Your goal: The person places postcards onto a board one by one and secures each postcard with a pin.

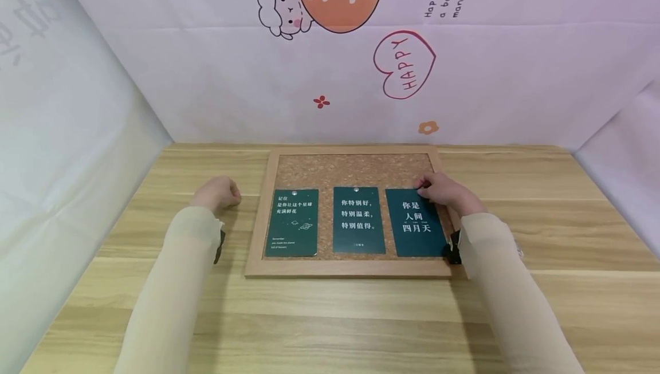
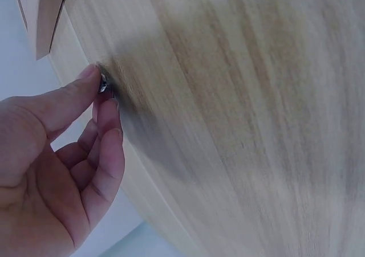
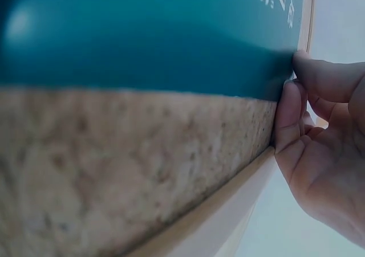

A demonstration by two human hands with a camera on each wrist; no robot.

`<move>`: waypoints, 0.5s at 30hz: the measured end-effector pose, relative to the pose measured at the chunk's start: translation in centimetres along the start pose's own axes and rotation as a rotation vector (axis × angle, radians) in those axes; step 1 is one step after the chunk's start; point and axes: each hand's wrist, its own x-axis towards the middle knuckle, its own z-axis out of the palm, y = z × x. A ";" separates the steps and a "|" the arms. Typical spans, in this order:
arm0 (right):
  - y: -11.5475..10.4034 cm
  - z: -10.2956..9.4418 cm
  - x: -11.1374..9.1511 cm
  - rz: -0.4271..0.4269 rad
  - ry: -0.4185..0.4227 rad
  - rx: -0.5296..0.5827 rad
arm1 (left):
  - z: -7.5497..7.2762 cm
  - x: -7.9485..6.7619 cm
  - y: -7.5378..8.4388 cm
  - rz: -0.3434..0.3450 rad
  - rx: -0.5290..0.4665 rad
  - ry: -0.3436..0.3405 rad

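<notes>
My left hand is over the table, left of the framed cork board. Between its thumb and finger it pinches a small shiny silver thumbtack, partly covered by the fingertips. With thumb and finger, my right hand holds the upper right corner of a dark green card with white writing. This card lies slightly tilted at the right of the cork, and no tack shows on it. A middle card and a left card each have a silver tack at the top.
The board's wooden frame lies on a wood-grain table. A white printed sheet rises behind the table's far edge, and white sheeting stands at the left side.
</notes>
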 end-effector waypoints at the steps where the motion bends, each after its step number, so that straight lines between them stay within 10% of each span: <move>1: -0.1 0.0 0.0 -0.003 0.007 -0.007 | 0.0 0.0 0.0 0.000 0.002 0.007; 15: 0.2 0.2 0.2 -0.028 0.027 -0.034 | 0.7 1.3 2.5 0.056 -0.112 0.175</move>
